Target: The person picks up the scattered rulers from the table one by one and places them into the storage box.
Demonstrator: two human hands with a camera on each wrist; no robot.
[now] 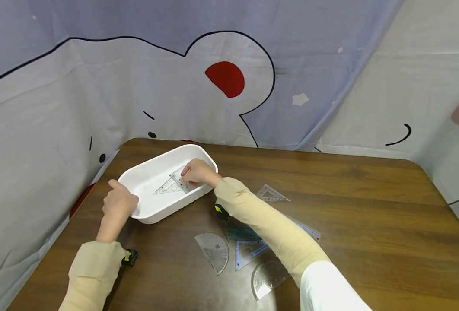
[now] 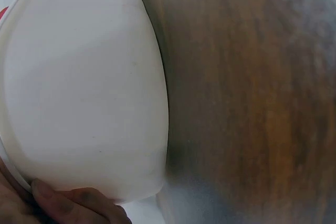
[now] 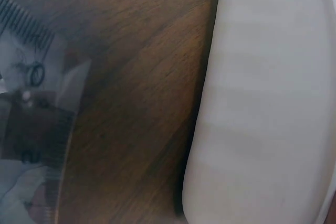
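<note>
Item: white tray [image 1: 175,206], on the wooden surface [image 1: 369,216]; long axis running obliquely from near left to far right.

Item: left hand [image 1: 118,201], at the tray's near-left end; fingers curled round the rim, gripping it.

Item: right hand [image 1: 198,172], reaching over the near long side towards the far-right end; fingers bent downward inside. Whether they pinch a piece, I cannot tell.

Item: clear set square [image 1: 169,186], flat in the tray, just left of the right fingers and partly overlapped by another clear piece directly beneath them. The right hand is the nearer; the left is apart from both.

Loose lot, outside the tray, rightward and bodyward of the right fingers: small set square [image 1: 278,197]; protractor [image 1: 213,252]; second protractor [image 1: 266,280]; blue-edged set square [image 1: 240,258]; green piece [image 1: 241,232]. The right sleeve [image 1: 272,220] partly hides this group.
</note>
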